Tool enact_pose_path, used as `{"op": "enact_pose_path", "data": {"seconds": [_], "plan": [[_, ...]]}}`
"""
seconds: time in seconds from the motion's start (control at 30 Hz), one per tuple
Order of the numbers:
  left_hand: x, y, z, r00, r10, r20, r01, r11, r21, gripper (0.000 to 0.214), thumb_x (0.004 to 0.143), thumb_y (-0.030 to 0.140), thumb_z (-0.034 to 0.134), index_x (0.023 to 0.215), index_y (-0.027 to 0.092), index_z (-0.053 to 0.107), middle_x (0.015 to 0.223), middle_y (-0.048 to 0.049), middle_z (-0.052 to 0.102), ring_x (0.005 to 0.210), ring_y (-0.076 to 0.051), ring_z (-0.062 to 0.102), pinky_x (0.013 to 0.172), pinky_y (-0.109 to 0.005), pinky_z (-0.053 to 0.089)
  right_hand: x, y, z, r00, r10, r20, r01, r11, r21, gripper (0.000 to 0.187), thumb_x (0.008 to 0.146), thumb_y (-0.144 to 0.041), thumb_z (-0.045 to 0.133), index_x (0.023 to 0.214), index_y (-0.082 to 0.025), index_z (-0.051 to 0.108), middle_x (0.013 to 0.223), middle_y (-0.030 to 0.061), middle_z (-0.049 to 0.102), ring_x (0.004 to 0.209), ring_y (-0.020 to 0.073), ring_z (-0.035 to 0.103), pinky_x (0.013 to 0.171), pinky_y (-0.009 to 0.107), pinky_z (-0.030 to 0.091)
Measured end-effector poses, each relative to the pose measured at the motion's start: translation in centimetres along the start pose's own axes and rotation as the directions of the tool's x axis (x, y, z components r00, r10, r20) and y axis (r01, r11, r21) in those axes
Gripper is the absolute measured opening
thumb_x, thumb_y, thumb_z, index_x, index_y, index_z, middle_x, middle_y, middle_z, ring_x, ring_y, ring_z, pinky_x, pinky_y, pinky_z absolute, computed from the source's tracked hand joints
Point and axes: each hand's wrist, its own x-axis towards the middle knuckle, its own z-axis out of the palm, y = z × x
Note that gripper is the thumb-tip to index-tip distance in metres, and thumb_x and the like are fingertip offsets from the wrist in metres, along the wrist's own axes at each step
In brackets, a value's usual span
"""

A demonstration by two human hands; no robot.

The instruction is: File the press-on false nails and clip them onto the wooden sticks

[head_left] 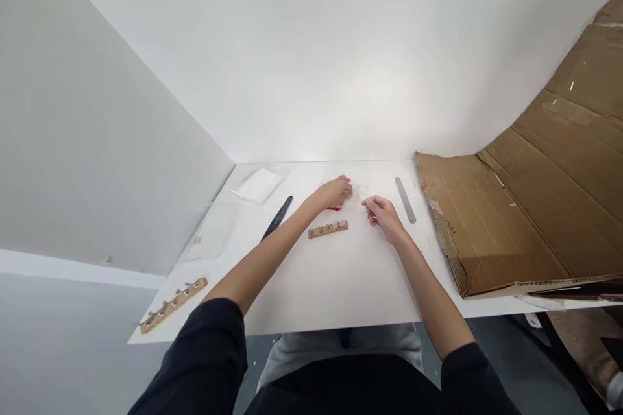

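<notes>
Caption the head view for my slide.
The left hand and right hand hover near a wooden strip on a white table.

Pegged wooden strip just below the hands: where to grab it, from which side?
Probably from above, pinching the two long edges of the wooden strip near mid-length. It lies flat on the table, its pegs stand up along the top, and the near side is free.

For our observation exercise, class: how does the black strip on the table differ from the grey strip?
Colour: the black strip is dark, the grey strip pale.
Place: the black strip lies left of the left hand, the grey strip right of the right hand.
Tilt: the black strip's far end leans right, the grey strip's leans left.
Both are long, narrow, flat, lying untouched on the white table.
</notes>
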Motion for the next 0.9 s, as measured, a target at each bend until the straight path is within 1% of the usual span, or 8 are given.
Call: {"op": "enact_pose_path", "data": {"seconds": [0.1,0.27,0.37,0.47,0.57,0.67,0.77,0.9], "plan": [[0.3,-0.8,0.2,0.999,-0.011,-0.051,0.006,0.996,-0.085,0.026,0.094,0.026,0.056,0.094,0.019,0.081,0.113,-0.0095,0.069,0.093,-0.022,0.069,0.090,-0.034,0.052,0.0,-0.1,0.0,1.000,-0.003,-0.002,0.003,1.000,0.003,0.031,0.080,-0.049,0.077,0.082,-0.019,0.068,0.070,-0.0034,0.055,0.052,0.0085,0.046,0.047,0.025,0.035],[0.2,-1.6,0.5,0.988,-0.074,-0.137,0.041,0.973,-0.225,0.025,0.086,0.040,0.070,0.085,0.016,0.080,0.109,-0.0102,0.072,0.082,-0.018,0.064,0.077,-0.031,0.051,0.0,-0.2,0.0,1.000,-0.001,0.000,0.001,1.000,0.004,0.031,0.080,-0.049,0.077,0.082,-0.019,0.068,0.070,-0.0034,0.055,0.053,0.0085,0.047,0.047,0.024,0.036],[-0.2,-1.5,0.0,0.978,-0.093,-0.187,0.034,0.954,-0.298,0.029,0.085,0.043,0.070,0.086,0.016,0.080,0.104,-0.0099,0.075,0.079,-0.017,0.061,0.074,-0.030,0.049,0.0,-0.2,0.0,1.000,-0.005,-0.004,0.005,1.000,0.006,0.033,0.080,-0.050,0.078,0.080,-0.020,0.067,0.070,-0.0033,0.055,0.052,0.0082,0.047,0.046,0.024,0.036],[-0.8,-0.5,-0.9,0.958,-0.148,-0.245,0.021,0.891,-0.454,0.042,0.089,0.054,0.065,0.090,0.014,0.079,0.088,-0.0074,0.074,0.062,-0.012,0.051,0.060,-0.027,0.042,0.0,-0.2,0.0,1.000,-0.013,-0.009,0.013,1.000,0.015,0.033,0.079,-0.051,0.079,0.081,-0.019,0.068,0.070,-0.0032,0.056,0.052,0.0081,0.048,0.046,0.023,0.036],[-2.4,1.8,-2.0,0.897,-0.324,-0.299,-0.053,0.593,-0.803,0.050,0.080,0.062,0.077,0.090,0.013,0.077,0.073,-0.0031,0.068,0.051,-0.007,0.041,0.048,-0.025,0.033,0.1,-0.1,0.1,1.000,-0.017,-0.018,0.018,1.000,0.026,0.033,0.080,-0.051,0.078,0.083,-0.019,0.070,0.070,-0.0034,0.055,0.051,0.0079,0.047,0.046,0.023,0.035],[-5.0,5.4,-3.5,0.874,-0.363,-0.323,-0.172,0.392,-0.904,0.050,0.078,0.060,0.084,0.095,0.014,0.079,0.072,-0.0022,0.068,0.050,-0.005,0.039,0.045,-0.022,0.033,0.2,0.1,0.1,1.000,-0.011,-0.023,0.012,1.000,0.023,0.033,0.079,-0.050,0.078,0.084,-0.018,0.071,0.069,-0.0036,0.056,0.050,0.0077,0.048,0.045,0.023,0.035],[-8.2,9.4,-5.2,0.867,-0.330,-0.374,-0.255,0.351,-0.901,0.042,0.078,0.052,0.088,0.097,0.016,0.080,0.084,-0.0063,0.076,0.052,-0.005,0.046,0.043,-0.020,0.037,0.3,0.3,0.1,1.000,-0.009,-0.025,0.009,1.000,0.012,0.034,0.078,-0.051,0.077,0.084,-0.018,0.072,0.068,-0.0040,0.056,0.050,0.0078,0.047,0.045,0.023,0.035],[-11.7,13.2,-7.1,0.855,-0.219,-0.471,-0.320,0.492,-0.809,0.027,0.084,0.043,0.085,0.093,0.017,0.081,0.078,-0.0056,0.078,0.050,-0.008,0.055,0.042,-0.022,0.045,0.3,0.4,0.1,1.000,-0.005,-0.016,0.005,1.000,0.001,0.037,0.078,-0.054,0.077,0.084,-0.018,0.071,0.067,-0.0044,0.055,0.049,0.0081,0.047,0.045,0.024,0.034]]}}
